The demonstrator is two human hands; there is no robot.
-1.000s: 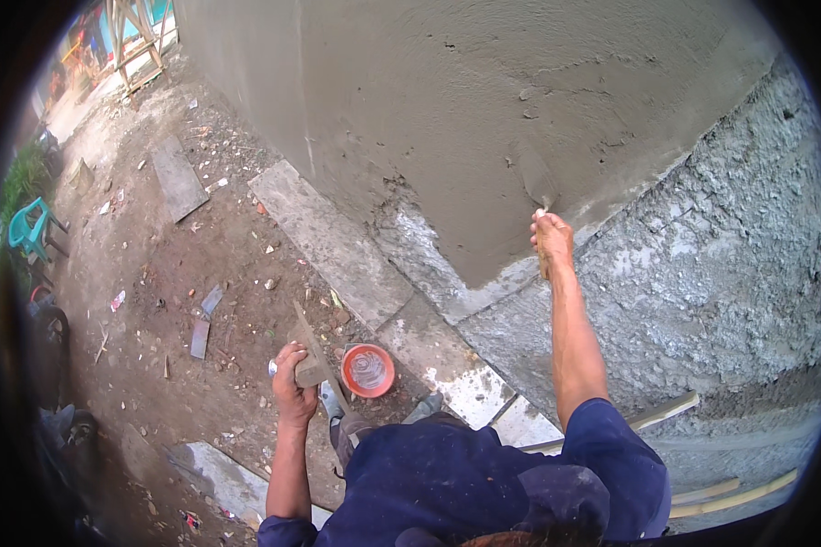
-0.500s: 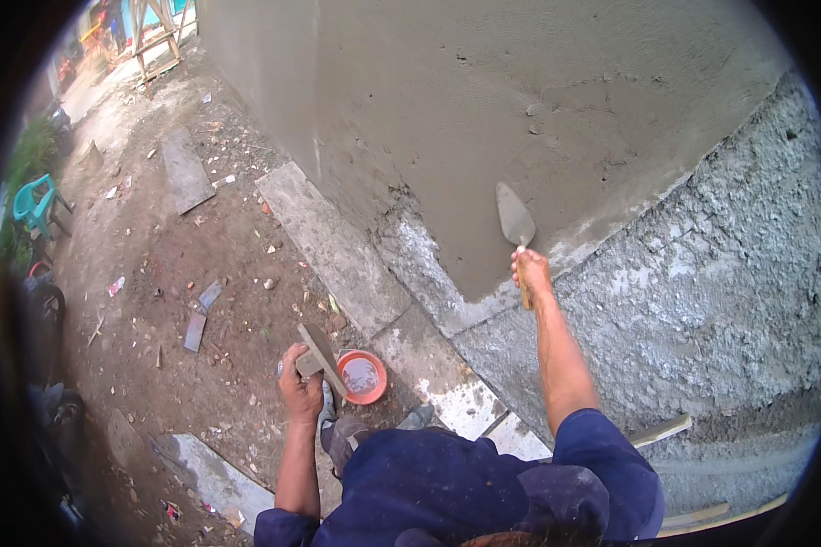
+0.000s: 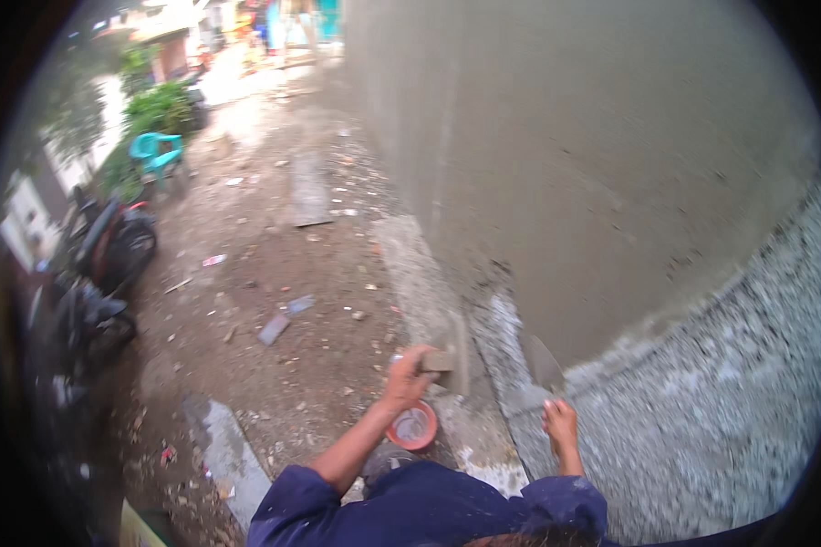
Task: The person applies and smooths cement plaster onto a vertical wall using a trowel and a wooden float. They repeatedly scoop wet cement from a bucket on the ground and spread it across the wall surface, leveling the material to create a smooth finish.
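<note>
By the plastered wall (image 3: 611,164), right-hand fingers (image 3: 556,417) grip a trowel (image 3: 544,366).

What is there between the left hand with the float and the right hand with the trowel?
In the head view, between the left hand and the right hand lies a pale concrete strip at the foot of the plastered wall; the trowel blade points up.

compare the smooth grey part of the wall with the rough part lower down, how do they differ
The plastered area is smooth, even, brownish grey; the bare wall is rough, pebbly and paler. The plastered area covers the upper wall; the bare wall lies below and right of it, past a slanting edge. The trowel in the right hand points at that edge. Both belong to one wall face.
</note>
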